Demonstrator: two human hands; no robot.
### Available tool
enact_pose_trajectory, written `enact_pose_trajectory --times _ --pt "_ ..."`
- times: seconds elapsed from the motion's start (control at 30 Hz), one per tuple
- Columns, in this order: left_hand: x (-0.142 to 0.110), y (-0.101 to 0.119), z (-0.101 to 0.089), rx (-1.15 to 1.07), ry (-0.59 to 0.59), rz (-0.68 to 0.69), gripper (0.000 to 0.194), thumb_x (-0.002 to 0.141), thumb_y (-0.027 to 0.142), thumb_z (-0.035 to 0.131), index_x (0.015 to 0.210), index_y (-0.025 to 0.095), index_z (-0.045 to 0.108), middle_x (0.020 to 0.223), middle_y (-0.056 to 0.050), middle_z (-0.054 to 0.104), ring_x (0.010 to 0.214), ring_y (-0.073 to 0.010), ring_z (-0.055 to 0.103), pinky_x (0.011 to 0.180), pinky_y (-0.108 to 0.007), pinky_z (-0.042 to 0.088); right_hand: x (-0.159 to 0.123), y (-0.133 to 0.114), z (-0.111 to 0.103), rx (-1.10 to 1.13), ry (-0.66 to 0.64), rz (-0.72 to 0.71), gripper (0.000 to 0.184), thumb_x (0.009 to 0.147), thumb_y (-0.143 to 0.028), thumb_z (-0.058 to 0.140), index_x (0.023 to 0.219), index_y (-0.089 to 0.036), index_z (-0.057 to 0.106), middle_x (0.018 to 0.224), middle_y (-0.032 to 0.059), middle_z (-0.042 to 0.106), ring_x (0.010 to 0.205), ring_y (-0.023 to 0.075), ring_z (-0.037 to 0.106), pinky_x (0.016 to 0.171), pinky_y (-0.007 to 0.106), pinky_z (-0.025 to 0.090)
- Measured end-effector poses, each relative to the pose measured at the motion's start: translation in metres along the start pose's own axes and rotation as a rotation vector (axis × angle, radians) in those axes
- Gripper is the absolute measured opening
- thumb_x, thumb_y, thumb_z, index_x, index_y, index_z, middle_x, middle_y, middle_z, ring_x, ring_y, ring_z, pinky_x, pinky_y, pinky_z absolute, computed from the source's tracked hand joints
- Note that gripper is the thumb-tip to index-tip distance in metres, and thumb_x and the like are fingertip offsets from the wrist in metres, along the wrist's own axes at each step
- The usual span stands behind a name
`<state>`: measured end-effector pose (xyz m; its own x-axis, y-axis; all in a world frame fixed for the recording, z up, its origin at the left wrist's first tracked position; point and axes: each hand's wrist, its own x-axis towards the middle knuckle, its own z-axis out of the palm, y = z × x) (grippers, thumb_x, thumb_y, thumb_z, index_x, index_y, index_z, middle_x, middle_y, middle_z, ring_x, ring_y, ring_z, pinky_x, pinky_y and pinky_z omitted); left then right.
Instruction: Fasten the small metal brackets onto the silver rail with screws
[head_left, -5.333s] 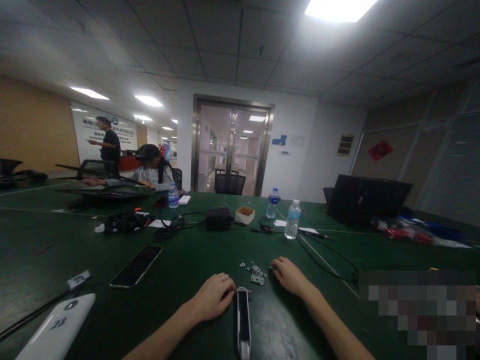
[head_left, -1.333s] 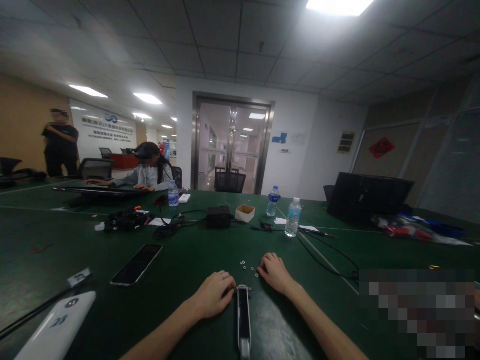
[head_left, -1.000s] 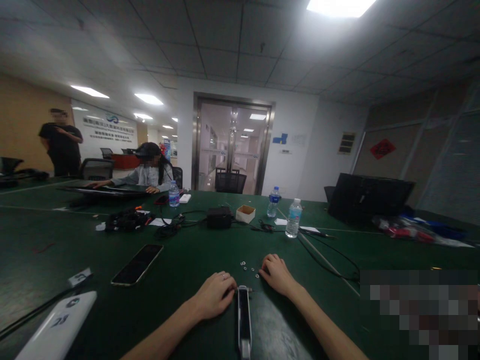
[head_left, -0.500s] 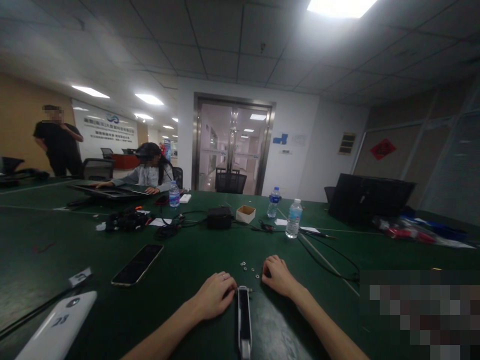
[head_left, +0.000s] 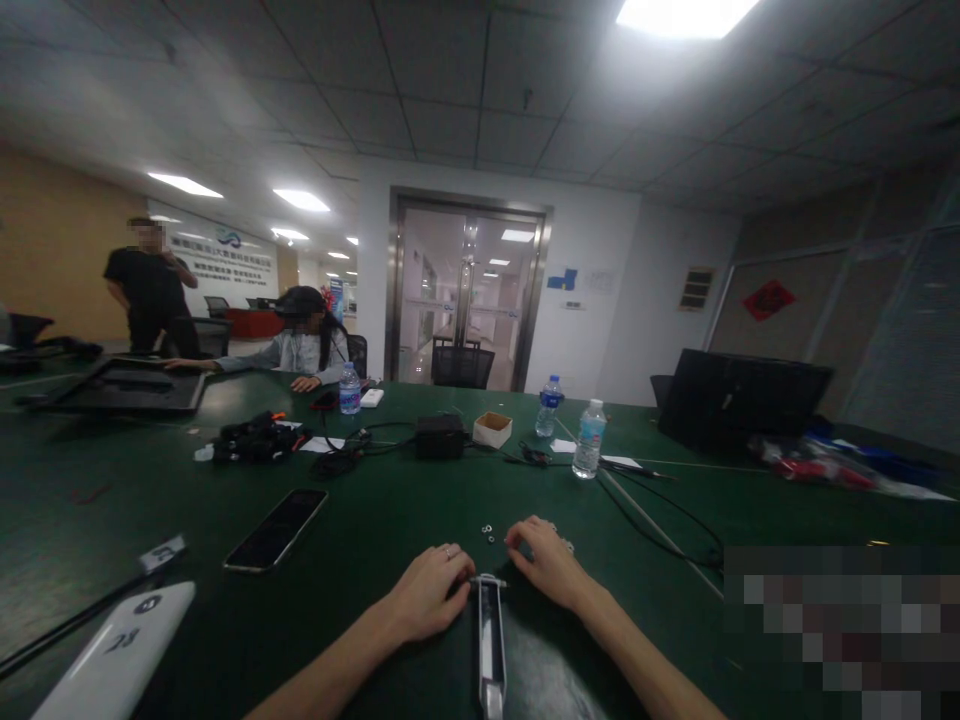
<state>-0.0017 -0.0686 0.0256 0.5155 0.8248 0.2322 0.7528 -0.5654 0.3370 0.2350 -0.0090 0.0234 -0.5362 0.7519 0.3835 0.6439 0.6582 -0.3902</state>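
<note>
1. Left hand (head_left: 435, 590): palm down, fingers bent and close together, the tips at the far-left corner of a long, narrow, silver metal frame (head_left: 491, 630). They seem to touch it; whether they grip it, I cannot tell.
2. The silver metal frame lies lengthwise on the dark green table (head_left: 390, 500), its near end pointing toward the near edge.
3. Right hand (head_left: 546, 560): palm down, fingers arched and slightly spread, right of the frame's far end. Whether the fingertips hold anything is hidden.
4. Small white ring-shaped pieces (head_left: 487, 531) lie between the hands, a little nearer the far edge; small pale pieces (head_left: 568, 547) show partly behind the right hand.
5. Left of the hands lies a black-screened, light-rimmed smartphone (head_left: 277, 530); a white rounded plastic device (head_left: 116, 650) lies toward the near left corner.
6. Toward the far edge sit a black boxy adapter (head_left: 439, 437) and an open white cardboard box (head_left: 492, 432).
</note>
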Motion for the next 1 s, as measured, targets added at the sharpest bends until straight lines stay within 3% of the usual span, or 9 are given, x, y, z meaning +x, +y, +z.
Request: enact_pose_trajectory --times 0.23,0.33,0.63,0.87,1.0 --pt "0.0 0.004 0.002 -0.042 0.107 0.045 0.016 0.091 0.021 0.052 0.105 0.021 0.058 0.107 -0.003 0.061 0.096 -0.0183 0.057 0.084 -0.03 0.045 -0.002 -0.039 0.017 0.297 0.036 -0.041 0.007 0.083 -0.013 0.059 0.084 -0.02 0.062 0.089 0.0026 0.064 0.088 0.018 0.059 0.081 0.029 0.045" --pt "0.001 0.004 0.004 -0.037 0.136 0.068 0.011 0.091 0.018 0.052 0.099 0.02 0.058 0.103 -0.003 0.062 0.092 -0.0173 0.058 0.082 -0.029 0.045 -0.003 -0.041 0.023 0.413 0.047 -0.022 0.001 0.084 -0.018 0.061 0.083 -0.019 0.061 0.085 0.0013 0.064 0.082 0.017 0.059 0.077 0.028 0.045" --pt "0.0 0.0 0.006 -0.023 0.171 0.128 0.01 0.094 0.019 0.053 0.103 0.02 0.057 0.103 -0.003 0.063 0.089 -0.0167 0.059 0.077 -0.027 0.046 0.0 -0.036 0.028 0.777 -0.025 0.07 0.019 0.079 -0.034 0.068 0.08 -0.019 0.056 0.078 0.0002 0.062 0.076 0.0173 0.06 0.072 0.03 0.047" --pt "0.001 -0.003 0.01 -0.009 0.236 0.182 0.008 0.095 0.021 0.053 0.098 0.019 0.06 0.099 -0.003 0.065 0.087 -0.0165 0.061 0.077 -0.027 0.046 0.0 -0.038 0.026 0.738 -0.027 0.048 0.014 0.08 -0.03 0.066 0.08 -0.019 0.057 0.078 0.0005 0.064 0.076 0.0174 0.062 0.073 0.03 0.048" --pt "0.002 -0.005 0.005 0.036 0.22 0.193 0.012 0.092 0.019 0.055 0.102 0.019 0.062 0.101 -0.004 0.067 0.087 -0.0168 0.062 0.077 -0.027 0.045 0.002 -0.023 0.02 0.48 0.054 0.016 0.009 0.088 -0.026 0.055 0.088 -0.019 0.06 0.086 0.0032 0.067 0.083 0.018 0.062 0.079 0.031 0.048"
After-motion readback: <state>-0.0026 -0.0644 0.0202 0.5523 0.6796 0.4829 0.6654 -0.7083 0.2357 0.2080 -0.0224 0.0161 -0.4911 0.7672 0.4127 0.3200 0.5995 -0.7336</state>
